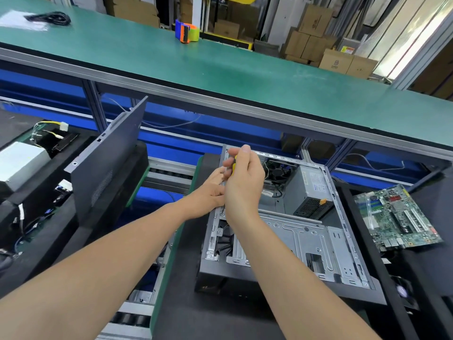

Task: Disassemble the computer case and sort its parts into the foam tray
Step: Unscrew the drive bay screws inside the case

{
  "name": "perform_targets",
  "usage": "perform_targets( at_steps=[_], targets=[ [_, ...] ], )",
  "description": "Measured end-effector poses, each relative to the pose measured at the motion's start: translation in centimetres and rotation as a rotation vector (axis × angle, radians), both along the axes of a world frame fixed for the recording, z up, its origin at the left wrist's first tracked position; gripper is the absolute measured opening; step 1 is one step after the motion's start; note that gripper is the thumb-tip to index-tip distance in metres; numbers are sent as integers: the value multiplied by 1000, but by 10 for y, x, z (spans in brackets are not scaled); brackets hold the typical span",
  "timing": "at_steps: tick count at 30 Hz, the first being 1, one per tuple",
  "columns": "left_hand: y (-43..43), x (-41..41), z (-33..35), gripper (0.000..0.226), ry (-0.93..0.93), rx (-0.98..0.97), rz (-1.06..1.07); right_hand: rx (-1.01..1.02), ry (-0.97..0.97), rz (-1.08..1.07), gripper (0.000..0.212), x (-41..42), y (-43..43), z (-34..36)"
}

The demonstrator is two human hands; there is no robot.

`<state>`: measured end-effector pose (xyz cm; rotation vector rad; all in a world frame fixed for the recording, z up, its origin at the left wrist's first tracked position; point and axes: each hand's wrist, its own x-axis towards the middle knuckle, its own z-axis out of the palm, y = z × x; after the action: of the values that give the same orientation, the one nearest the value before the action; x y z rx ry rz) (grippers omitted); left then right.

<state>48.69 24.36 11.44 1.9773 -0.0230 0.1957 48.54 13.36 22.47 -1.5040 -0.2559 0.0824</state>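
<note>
My right hand [241, 185] grips a yellow-handled screwdriver [234, 164], its shaft running down towards 6 o'clock onto the left rim of the open grey steel computer case [306, 238]. My left hand [210, 192] touches that rim at 9 o'clock, but its grip is hidden.

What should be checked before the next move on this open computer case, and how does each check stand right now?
1. Tool grip: the right hand grips the screwdriver: ok.
2. Case steadied: the left hand rests on the computer case at its left rail: ok.
3. Tip seated in a screw: cannot tell, the hands hide it.
4. The motherboard out of the case: ok, it lies to the right.
5. The power supply out: not ok, it sits inside the case.
6. The side panel off: ok, it stands to the left.
</note>
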Motion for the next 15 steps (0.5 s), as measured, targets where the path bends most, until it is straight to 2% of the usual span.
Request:
perform_targets(
  at_steps=[2,5,9,12,15],
  targets=[
    [0,-1,2,28,-22,2,-12,16,-5,18,41,-2,3,1],
    [0,0,0,10,31,40,16,104,34,128,41,3,1,-1],
    [-5,-7,13,27,51,8,25,75,-9,414,48,14,-5,-3],
    [-6,-7,13,20,91,20,59,32,6,666,52,27,-8,-1],
    [-6,-8,9,28,76,55,105,-21,2,870,55,38,-8,3]
  ],
)
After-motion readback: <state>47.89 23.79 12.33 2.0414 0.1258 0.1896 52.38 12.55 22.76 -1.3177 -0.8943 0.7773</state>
